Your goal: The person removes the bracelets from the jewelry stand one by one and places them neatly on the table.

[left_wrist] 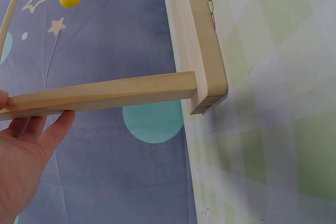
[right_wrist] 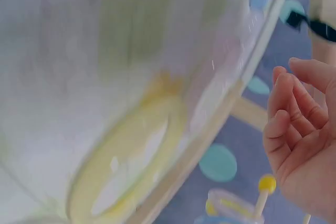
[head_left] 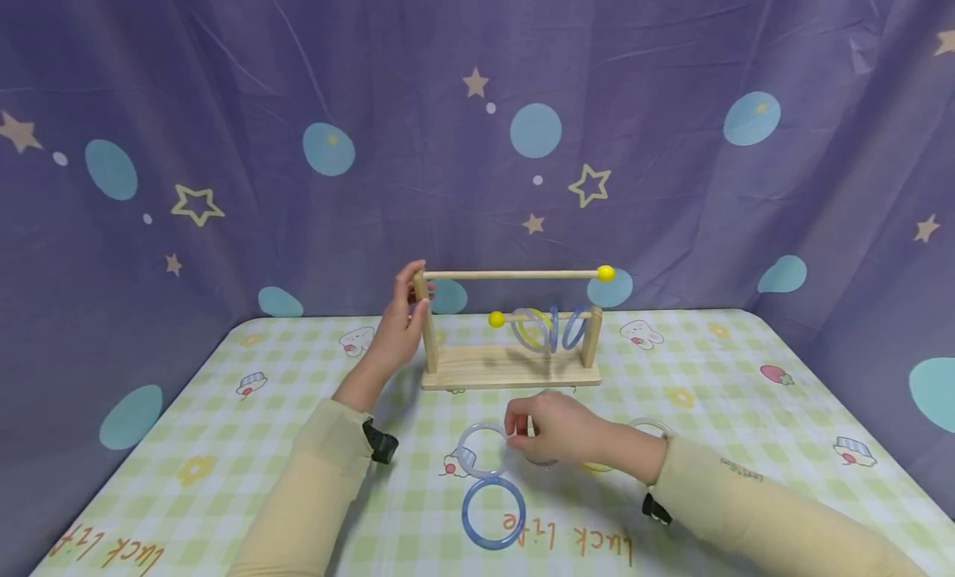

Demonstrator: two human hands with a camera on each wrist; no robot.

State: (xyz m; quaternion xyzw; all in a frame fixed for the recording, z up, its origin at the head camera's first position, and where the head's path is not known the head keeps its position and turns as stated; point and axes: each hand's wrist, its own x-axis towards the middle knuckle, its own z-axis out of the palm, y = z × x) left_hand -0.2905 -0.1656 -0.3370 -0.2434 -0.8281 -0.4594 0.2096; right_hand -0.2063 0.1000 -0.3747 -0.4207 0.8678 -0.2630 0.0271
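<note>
At the back of the table stands a wooden ring stand (head_left: 511,378) with two dowels, each tipped with a yellow ball. My left hand (head_left: 395,332) grips its tall left post (left_wrist: 121,93), thumb on one side and fingers on the other. Several rings, including a blue ring (head_left: 555,328), hang on the lower dowel; the upper dowel bears none. My right hand (head_left: 563,428) is over the rings in front of the stand, fingers loosely bent, with nothing visible between them. Its fingertips appear beside a pale ring (head_left: 461,453). Another ring is partly hidden beneath this hand.
A blue ring (head_left: 466,515) lies nearest me, below the pale one. A yellow ring (right_wrist: 89,182) and a clear ring (head_left: 651,421) lie around the right forearm, partly covered. The checked tablecloth (head_left: 746,444) reaches back to a purple curtain (head_left: 418,146).
</note>
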